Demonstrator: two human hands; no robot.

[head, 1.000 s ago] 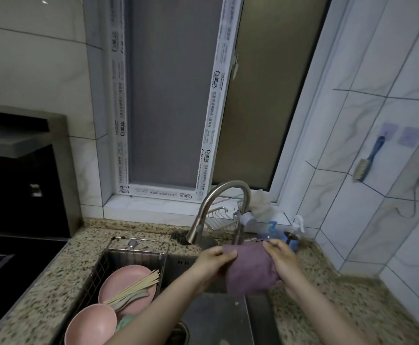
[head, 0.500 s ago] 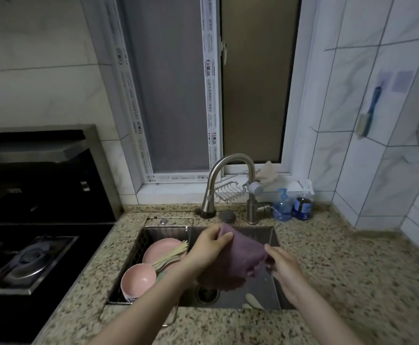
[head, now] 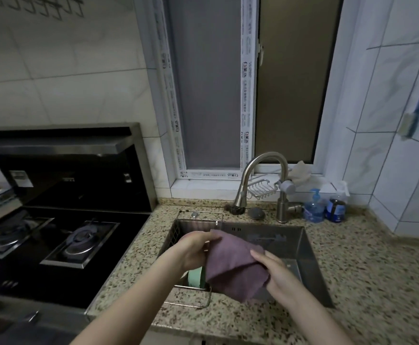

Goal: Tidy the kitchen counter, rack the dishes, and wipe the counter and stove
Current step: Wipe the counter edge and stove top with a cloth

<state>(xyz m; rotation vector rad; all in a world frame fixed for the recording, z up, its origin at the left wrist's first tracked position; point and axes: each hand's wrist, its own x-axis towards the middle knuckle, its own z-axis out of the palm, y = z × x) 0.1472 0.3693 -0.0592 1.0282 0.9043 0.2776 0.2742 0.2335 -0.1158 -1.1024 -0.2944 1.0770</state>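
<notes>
Both of my hands hold the purple cloth above the sink: my left hand grips its upper left edge with curled fingers, and my right hand pinches its right side. Beneath the cloth, a wire dish rack sits in the sink's left half with a green dish showing. The speckled tabletop surrounds the sink, the black stove lies to its left, and the faucet arches behind.
</notes>
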